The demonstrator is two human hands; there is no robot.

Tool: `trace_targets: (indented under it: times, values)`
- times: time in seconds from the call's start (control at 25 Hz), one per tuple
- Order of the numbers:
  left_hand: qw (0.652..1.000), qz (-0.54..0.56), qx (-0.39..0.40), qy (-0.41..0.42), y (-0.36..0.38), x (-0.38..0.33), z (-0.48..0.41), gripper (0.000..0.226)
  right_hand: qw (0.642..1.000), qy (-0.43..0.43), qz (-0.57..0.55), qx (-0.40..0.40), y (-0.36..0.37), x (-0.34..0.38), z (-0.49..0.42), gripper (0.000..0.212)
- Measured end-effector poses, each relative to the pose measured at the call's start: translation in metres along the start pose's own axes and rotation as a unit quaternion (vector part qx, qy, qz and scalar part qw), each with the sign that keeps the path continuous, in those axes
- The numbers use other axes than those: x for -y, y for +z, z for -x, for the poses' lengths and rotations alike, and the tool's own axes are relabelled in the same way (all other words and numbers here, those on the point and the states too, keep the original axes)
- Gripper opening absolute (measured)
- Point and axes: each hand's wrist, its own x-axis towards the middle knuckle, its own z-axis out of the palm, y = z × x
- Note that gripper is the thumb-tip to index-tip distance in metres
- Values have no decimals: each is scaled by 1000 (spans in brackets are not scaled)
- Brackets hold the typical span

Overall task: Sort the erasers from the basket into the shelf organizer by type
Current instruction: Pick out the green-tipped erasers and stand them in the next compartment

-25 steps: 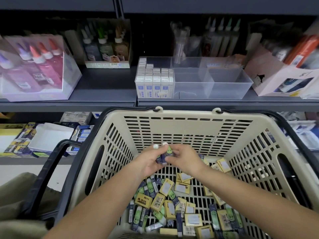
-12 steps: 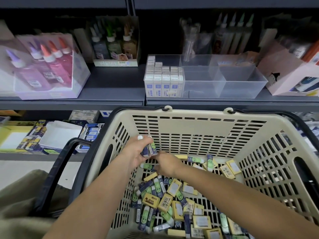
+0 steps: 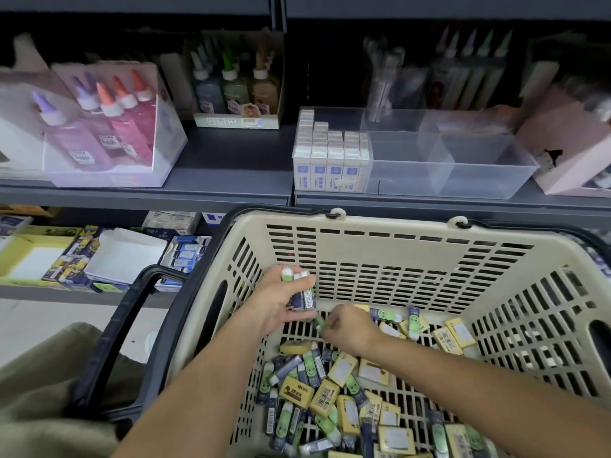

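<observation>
Small, likely light, stiff and slick-sleeved, the green erasers [image 3: 304,295] sit bunched in the left hand [image 3: 277,307], whose fingers curl round them at nine o'clock in the basket [image 3: 390,223], while the right hand [image 3: 353,330] pinches a loose eraser [image 3: 319,322] by its long sides, organizer [image 3: 463,166] at twelve

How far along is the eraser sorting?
Done: white erasers fill the left compartment of the organizer; the other compartments look empty. In hand: the left hand grips a few green erasers, the right hand pinches another green eraser in the basket. Left: many green and yellow erasers lie there.
</observation>
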Motion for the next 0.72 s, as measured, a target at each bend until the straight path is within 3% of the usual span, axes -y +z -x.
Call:
trace_targets:
  times: [0.16, 0.32, 0.44, 0.56, 0.6, 0.72]
  values:
    - [998, -25, 47, -33, 8, 12, 2, 34, 957, 40, -286, -35, -28, -16, 21, 11]
    - [990, -21, 123, -71, 23, 23, 7, 51, 957, 7, -285, -59, -31, -12, 30, 14]
    - [987, -52, 138, -63, 23, 23, 7, 39, 964, -32, -262, -22, -34, -14, 39, 12]
    - [986, -70, 143, -48, 24, 23, 6, 33, 951, -30, -309, 2, -43, -20, 40, 3]
    - [987, -71, 133, -45, 25, 23, 5, 34, 960, -17, -277, -31, -49, -26, 36, 7]
    - [992, -65, 100, -44, 25, 25, 2, 27, 987, 19, 10, -157, -63, -55, 24, 19]
